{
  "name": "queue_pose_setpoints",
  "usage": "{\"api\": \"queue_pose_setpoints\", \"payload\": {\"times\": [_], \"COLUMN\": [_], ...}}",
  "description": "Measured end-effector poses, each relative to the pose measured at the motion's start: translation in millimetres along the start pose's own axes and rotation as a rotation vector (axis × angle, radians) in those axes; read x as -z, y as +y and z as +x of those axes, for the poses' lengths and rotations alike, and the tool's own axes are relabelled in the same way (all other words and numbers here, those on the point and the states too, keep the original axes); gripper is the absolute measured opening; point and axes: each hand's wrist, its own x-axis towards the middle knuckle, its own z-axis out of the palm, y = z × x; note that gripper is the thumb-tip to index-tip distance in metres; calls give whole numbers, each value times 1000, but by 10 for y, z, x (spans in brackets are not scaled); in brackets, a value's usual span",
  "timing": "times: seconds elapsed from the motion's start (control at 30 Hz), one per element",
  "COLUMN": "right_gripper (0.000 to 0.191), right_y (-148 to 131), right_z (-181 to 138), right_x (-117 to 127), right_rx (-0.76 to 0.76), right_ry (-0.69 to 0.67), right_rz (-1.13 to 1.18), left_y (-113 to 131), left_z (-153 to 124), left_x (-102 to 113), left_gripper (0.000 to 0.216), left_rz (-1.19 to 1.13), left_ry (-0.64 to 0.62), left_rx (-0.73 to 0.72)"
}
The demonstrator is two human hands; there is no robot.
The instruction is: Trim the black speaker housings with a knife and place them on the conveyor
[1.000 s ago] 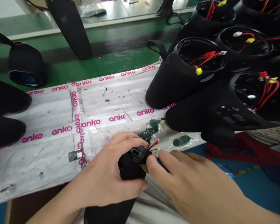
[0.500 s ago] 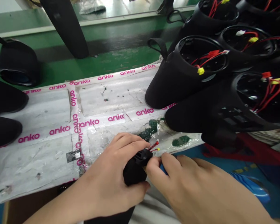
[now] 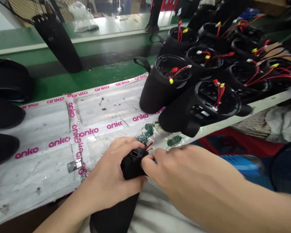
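Observation:
My left hand point(image 3: 111, 176) is wrapped round the upper end of a black fabric-covered speaker shell point(image 3: 126, 191) that stands on end at the near edge of the bench. My right hand point(image 3: 181, 170) comes in from the right, with its fingertips pinched at the shell's top rim. Red wires with a small yellow connector point(image 3: 150, 146) stick out of that rim, just above the fingers. What the right fingers pinch is hidden.
The bench top point(image 3: 46, 136) is covered in grey sheeting taped with pink "anko" tape. Several open black shells point(image 3: 165, 84) with red wires lie stacked at the right. More black shells point(image 3: 5, 113) sit at the left edge. A green belt point(image 3: 99, 69) runs behind.
The camera has pulled back and tilted up, so more of the stacked shells shows. Both hands stay on the shell's top; the right hand has slid slightly left over the rim.

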Motion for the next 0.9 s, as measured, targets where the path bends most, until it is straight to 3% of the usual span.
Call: {"api": "queue_pose_setpoints", "payload": {"times": [0.1,0.23,0.37,0.67,0.9], "right_gripper": [37,44,40,25,25], "right_y": [-23,-49,-63,-47,-240], "right_z": [-216,-344,-215,-59,13], "right_x": [4,-165,-325,-440,-625], "right_rx": [-77,-125,-106,-79,-207], "right_ry": [121,140,189,217,255], "right_rz": [10,31,6,70,357], "left_y": [-63,-121,-108,-106,-345], "left_z": [-20,-32,-36,-25,-326], "left_x": [59,109,97,111,271], "left_gripper": [52,56,59,65,83], "left_rz": [-67,-110,-123,-153,-2], "left_ry": [28,21,0,-15,87], "left_rx": [19,18,26,30,-43]}}
